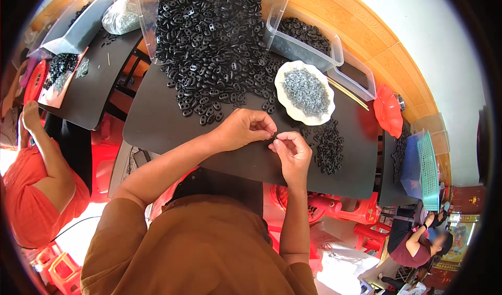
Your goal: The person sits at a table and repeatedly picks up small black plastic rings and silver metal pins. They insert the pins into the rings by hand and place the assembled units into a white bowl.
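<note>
My left hand (251,129) and my right hand (293,151) meet over the near part of the dark table (235,162), fingertips closed in pinches. Between them is a small black piece (274,136), mostly hidden by the fingers. Beyond my left hand spreads a big heap of black oval plastic pieces with two holes (209,49). Just past my right hand stands a white scalloped dish (280,96) filled with tiny shiny metal-looking parts (306,92). To the right of my right hand lies a pile of smaller black parts (329,147).
Clear plastic bins (334,52) line the table's far side, with thin sticks (348,94) and a red scalloped dish (388,109) at right. A person in red (44,190) sits at a left table; another (418,248) is at far right. Red stools (65,274) stand around.
</note>
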{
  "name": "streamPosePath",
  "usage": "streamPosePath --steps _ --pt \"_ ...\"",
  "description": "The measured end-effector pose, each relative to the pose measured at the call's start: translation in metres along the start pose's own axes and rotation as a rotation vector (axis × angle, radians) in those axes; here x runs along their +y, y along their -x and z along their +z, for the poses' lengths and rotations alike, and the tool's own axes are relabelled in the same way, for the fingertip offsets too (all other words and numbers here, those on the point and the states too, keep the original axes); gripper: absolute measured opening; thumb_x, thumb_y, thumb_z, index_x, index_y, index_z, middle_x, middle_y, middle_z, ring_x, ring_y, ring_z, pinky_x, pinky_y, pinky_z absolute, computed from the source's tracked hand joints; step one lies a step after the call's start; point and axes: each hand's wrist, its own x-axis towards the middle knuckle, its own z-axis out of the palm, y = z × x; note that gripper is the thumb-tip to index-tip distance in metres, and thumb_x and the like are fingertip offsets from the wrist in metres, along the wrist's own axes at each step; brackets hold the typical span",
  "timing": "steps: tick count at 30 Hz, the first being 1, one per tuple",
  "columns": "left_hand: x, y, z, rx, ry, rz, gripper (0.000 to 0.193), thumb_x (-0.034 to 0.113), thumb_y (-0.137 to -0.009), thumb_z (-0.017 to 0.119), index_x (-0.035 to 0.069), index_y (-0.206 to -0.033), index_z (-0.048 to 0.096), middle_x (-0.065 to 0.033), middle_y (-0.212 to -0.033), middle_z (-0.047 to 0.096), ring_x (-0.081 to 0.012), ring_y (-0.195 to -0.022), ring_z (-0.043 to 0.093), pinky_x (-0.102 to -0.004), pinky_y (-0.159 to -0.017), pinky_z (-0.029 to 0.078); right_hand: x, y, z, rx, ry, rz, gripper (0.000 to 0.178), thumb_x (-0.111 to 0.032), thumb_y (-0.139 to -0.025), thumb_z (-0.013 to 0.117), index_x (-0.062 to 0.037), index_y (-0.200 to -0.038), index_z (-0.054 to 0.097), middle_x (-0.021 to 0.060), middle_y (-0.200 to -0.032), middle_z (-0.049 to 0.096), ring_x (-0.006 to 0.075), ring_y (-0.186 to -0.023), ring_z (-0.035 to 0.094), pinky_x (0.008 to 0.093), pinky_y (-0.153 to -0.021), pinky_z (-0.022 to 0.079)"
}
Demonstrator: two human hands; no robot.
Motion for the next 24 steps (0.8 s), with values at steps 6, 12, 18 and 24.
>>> streamPosePath --steps 6,12,18,24 --pt "0.004 0.002 0.002 0.019 -0.065 0.04 0.008 0.001 -0.09 0.074 -0.001 -0.097 0.071 -0.0047 -0.092 0.073 -0.0093 -0.086 0.068 -0.0271 -0.081 0.057 0.001 0.001 0.0 0.0 -0.017 0.008 0.006 0.006 -0.095 0.064 0.0035 -0.1 0.062 0.0068 -0.091 0.066 0.0143 -0.082 0.07 0.0262 -0.075 0.059" --pt "0.014 0.004 0.004 0.041 -0.156 0.026 0.007 0.003 -0.09 0.074 0.0 -0.095 0.071 -0.0049 -0.091 0.074 -0.01 -0.088 0.07 -0.0272 -0.081 0.059 0.004 0.002 0.004 0.043 -0.017 -0.039 0.008 0.009 -0.093 0.063 0.0023 -0.095 0.06 0.0064 -0.091 0.065 0.0148 -0.081 0.071 0.0259 -0.072 0.059" --pt "0.008 0.003 0.004 0.054 -0.06 0.025 0.006 0.003 -0.09 0.073 0.001 -0.095 0.07 -0.0038 -0.092 0.073 -0.0088 -0.088 0.069 -0.0264 -0.081 0.058 0.005 0.002 0.004 0.046 -0.021 -0.065 0.009 0.01 -0.092 0.063 0.0025 -0.095 0.059 0.0069 -0.092 0.064 0.0155 -0.08 0.07 0.0267 -0.072 0.059" --pt "0.01 0.003 0.004 0.046 -0.047 0.003 0.005 0.002 -0.09 0.073 0.0 -0.094 0.07 -0.003 -0.091 0.072 -0.0083 -0.087 0.068 -0.0263 -0.081 0.058 0.003 0.002 0.005 0.041 -0.034 -0.07 0.009 0.01 -0.092 0.063 0.0026 -0.095 0.059 0.0071 -0.094 0.063 0.0155 -0.08 0.07 0.0274 -0.073 0.059"
